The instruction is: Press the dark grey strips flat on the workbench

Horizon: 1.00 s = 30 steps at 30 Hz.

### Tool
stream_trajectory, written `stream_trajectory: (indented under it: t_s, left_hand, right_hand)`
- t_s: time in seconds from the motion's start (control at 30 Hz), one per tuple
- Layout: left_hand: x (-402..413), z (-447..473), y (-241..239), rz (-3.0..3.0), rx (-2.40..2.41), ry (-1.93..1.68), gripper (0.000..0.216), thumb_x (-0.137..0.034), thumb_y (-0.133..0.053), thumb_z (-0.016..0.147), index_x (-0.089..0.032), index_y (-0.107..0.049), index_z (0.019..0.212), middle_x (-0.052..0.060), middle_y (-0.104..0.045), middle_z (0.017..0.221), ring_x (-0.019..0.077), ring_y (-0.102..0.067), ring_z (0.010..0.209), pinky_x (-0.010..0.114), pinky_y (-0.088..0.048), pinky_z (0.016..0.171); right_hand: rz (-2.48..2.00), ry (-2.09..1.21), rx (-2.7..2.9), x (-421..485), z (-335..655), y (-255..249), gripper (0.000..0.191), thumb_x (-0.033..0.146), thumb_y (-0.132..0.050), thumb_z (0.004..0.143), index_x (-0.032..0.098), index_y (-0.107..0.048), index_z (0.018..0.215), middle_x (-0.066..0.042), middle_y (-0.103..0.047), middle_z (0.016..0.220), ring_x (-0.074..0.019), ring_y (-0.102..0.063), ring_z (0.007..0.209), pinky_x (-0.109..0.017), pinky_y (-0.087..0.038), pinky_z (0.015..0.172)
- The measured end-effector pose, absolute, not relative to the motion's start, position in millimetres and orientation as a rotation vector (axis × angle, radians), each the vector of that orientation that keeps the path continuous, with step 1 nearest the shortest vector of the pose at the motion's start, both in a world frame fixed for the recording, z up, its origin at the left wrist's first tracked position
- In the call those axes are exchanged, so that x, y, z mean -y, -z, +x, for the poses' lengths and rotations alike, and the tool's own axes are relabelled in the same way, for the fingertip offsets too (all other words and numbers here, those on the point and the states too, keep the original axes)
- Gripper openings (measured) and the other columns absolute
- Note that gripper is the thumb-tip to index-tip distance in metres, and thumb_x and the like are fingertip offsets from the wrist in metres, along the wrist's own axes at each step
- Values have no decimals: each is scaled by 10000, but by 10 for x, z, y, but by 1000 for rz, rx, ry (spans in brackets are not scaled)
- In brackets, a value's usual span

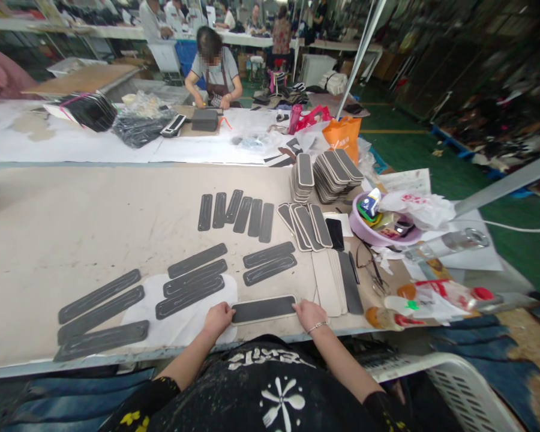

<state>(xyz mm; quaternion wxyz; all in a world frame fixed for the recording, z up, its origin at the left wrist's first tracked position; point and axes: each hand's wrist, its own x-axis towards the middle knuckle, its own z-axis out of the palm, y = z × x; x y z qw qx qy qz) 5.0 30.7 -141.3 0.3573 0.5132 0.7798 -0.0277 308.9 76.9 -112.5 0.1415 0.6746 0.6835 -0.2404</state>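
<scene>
While the left hand (219, 318) pinches one end of a pale-rimmed strip (264, 309), the right hand (311, 315) has the other end, so the grip on both sides is clamped on that one piece. It's right at the front edge of the bench (49, 228), dark face up, its left end over a white sheet (175, 330). Can't tell if it's lying flat or slightly lifted. There's a bracelet (317, 326) on the right wrist.

Up and left of the hands there's a bunch of dark strips (195, 278) with shiny lines on them: three at far left, three partly on the sheet, two just above the held piece, and six standing in a row further back. Just beside the right hand you've got a fan of pale strips (328, 282), with a phone (335, 233) and a pen (354, 267) near them. Behind those are tall stacks (337, 174) of rimmed pieces, then a purple bowl (389, 241) full of odds and ends to the right. Across the way, a co-worker (227, 78) bends over another white-topped bench (27, 147).
</scene>
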Motion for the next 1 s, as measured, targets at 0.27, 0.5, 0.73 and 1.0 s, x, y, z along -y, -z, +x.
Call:
stream_trajectory:
  t_s: [0.27,0.5,0.73,1.0]
  left_hand:
    - [-317,29,1447,1306,-1987,71,208,-348,-495,796,-194,-555,671,18,-649,600,169,-619,644,241,-387,603]
    - [-346,32,1454,1303,-1980,108,231,-366,-484,795,-197,-541,648,9,-632,555,166,-607,590,242,-381,577]
    - [-337,70,1393,1289,-2004,54,228,-342,-495,790,-194,-539,622,10,-617,536,164,-598,591,243,-371,580]
    - [-155,43,1364,1246,-2108,-88,234,-392,-486,826,-169,-553,816,4,-613,588,146,-590,579,238,-392,582]
  right_hand:
    - [940,732,-3031,-554,2444,1313,568,385,-498,871,165,-315,1363,-105,-373,1387,-224,-277,1295,-398,-271,1067]
    - [687,687,-2989,-552,2443,1452,652,486,-428,883,164,-212,1407,-54,-195,1475,-194,-81,1359,-421,-159,1105]
    - [1302,465,-2718,-591,3139,1564,713,525,-377,879,160,-109,1429,-75,-99,1485,-242,-55,1361,-465,-142,1100]
    - [1405,353,-2674,-550,3323,1752,680,507,-305,896,150,-80,1429,-36,-54,1490,-240,5,1363,-507,-131,1092]
